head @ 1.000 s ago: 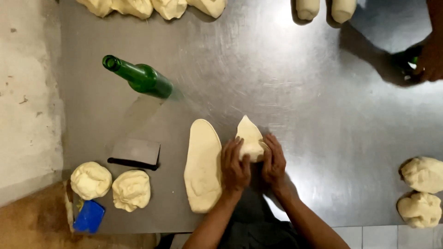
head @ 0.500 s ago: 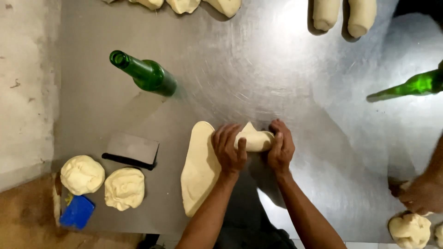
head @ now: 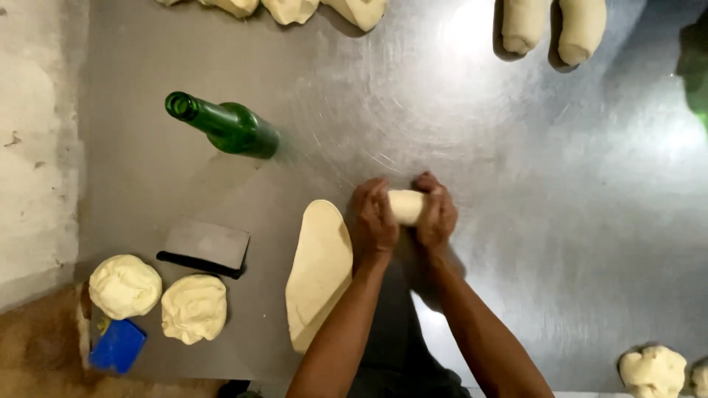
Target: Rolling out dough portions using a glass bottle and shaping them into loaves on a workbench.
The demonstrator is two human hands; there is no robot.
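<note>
Dough was being gripped from both ends: a small rolled dough piece (head: 407,206) was clamped between the left hand (head: 374,220) and the right hand (head: 436,214), with the fingers of each curled over its top. It lay on the steel surface (head: 516,184), directly between the two palms.

Just to the left of the left hand, a flattened oval of dough (head: 318,273) was spread on the surface, its edge touching or nearly touching that hand's wrist. Farther left of it, a dark flat scraper (head: 205,245) was seen, and below that two rough dough balls (head: 158,298) side by side, with a blue object (head: 118,345) at the surface's edge. A green glass bottle (head: 225,127) was lying on its side up and to the left of the hands. More dough loaves (head: 553,26) were lined along the far edge, well apart from both hands, and other lumps (head: 653,371) sat low to the right.
</note>
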